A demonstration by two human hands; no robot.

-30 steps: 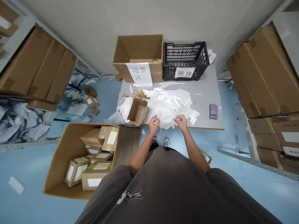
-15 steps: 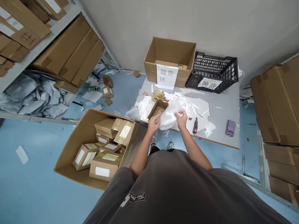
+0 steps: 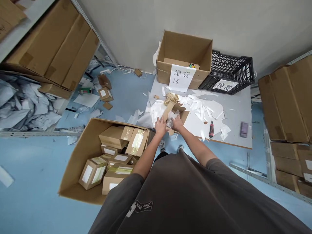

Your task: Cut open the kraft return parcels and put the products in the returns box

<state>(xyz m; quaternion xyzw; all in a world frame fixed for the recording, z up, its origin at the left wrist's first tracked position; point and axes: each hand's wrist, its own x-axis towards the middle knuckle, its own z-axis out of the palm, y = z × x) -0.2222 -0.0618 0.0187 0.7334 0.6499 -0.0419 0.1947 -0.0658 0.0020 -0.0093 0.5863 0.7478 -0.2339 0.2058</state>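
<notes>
A small open cardboard box lies at the near left edge of a grey table. My left hand grips its near left side. My right hand presses a white wrapped bundle into the box's opening. Both hands sit close together, almost touching. White paper scraps and a small heap of brown cardboard bits lie just beyond the box.
A red-handled utility knife lies right of my hands. At the table's back stand a labelled cardboard box and a black plastic crate. A big floor carton holds several small labelled boxes. Shelves with large cartons flank both sides.
The white bundle went from the tabletop into the small box. Both hands came together at the box, and the view swung left.
</notes>
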